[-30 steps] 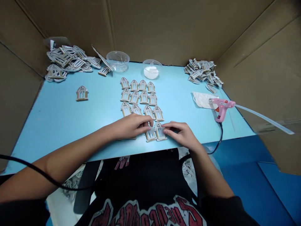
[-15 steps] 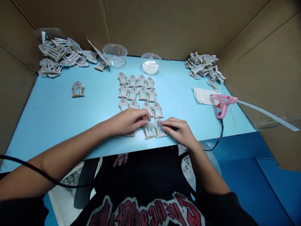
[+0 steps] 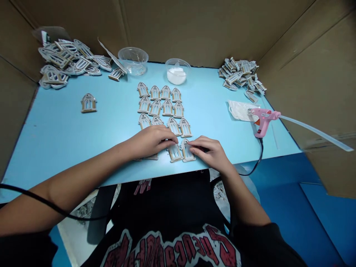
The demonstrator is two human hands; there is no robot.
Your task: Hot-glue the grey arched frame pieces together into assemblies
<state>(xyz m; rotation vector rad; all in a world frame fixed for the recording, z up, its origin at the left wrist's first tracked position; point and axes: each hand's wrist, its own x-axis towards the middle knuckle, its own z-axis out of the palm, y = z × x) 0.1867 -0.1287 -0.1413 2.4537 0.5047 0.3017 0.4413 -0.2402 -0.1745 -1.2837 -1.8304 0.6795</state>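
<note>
My left hand (image 3: 150, 141) hides most of the window frames (image 3: 152, 157) beneath it, so I can't count them.

Your tabletop (image 3: 69, 141) is pale sky blue, and the arched window cutouts (image 3: 175, 152) across its middle show tan-brown frames around whitish, grey-shaded panes. At the right of the frame, your glue gun (image 3: 263, 120) is pink with an orange patch, and its cord (image 3: 260, 159) is black. Along the bottom edge, your black shirt (image 3: 167, 252) carries red lettering outlined in white. Tan cardboard walls (image 3: 194, 29) rise behind, and a deeper blue surface (image 3: 292, 222) fills the lower right.
</note>
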